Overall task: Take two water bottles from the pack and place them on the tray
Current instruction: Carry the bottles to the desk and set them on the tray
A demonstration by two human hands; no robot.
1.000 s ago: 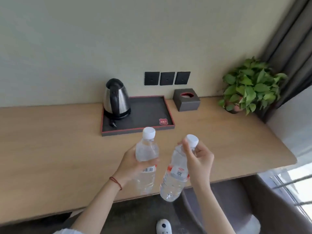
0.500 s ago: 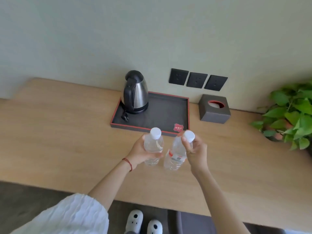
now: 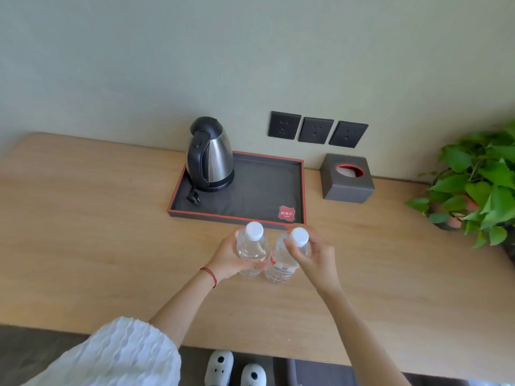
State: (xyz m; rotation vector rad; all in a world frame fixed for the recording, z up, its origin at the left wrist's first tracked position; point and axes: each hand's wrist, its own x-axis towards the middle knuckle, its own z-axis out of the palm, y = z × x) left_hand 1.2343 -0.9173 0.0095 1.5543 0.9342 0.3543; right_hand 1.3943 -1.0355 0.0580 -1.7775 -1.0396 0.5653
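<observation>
I hold two clear water bottles with white caps over the wooden desk, just in front of the tray's near edge. My left hand [image 3: 227, 257] grips the left bottle [image 3: 251, 247] around its body. My right hand [image 3: 313, 256] grips the right bottle [image 3: 281, 260], which has a red-and-white label and leans left, near its neck. The dark grey tray [image 3: 267, 188] with a red rim lies against the wall; its right half is bare except for a small red card [image 3: 286, 212]. The bottle pack is not in view.
A steel electric kettle [image 3: 209, 154] with its plug [image 3: 193, 198] stands on the tray's left part. A grey tissue box [image 3: 348, 178] sits right of the tray, a leafy pot plant [image 3: 476, 185] at far right. Three wall sockets [image 3: 316, 130] are above.
Both hands have carried the bottles forward over the desk toward the tray's near edge, and my view has swung left and down.
</observation>
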